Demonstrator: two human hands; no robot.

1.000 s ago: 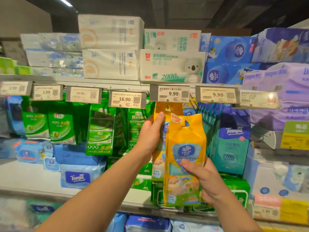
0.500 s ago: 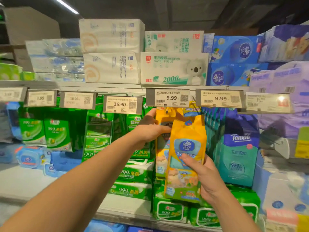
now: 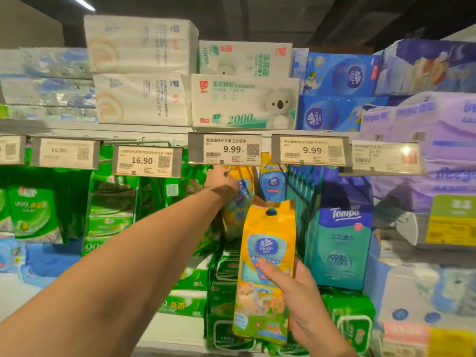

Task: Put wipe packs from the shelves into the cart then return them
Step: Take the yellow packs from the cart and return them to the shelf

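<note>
packs (image 3: 268, 269) (two yellow), one per hand

The wipe pack (image 3: 268, 256) held upright is yellow-orange at the top, with a blue round logo, a pale blue band in the middle and a green and yellow picture at the bottom. The hanging pack (image 3: 239, 202) behind it has the same yellow and blue. The small pack (image 3: 273, 184) beside it is blue. Toward the left end of the shelf (image 3: 180, 333), the packs (image 3: 110, 212) are bright green with white lettering. The Tempo pack (image 3: 343, 243) is dark blue above and teal below. The price tags (image 3: 225, 149) are cream with black numbers. The tissue box (image 3: 244, 101) is white with green print and a grey koala.
</note>
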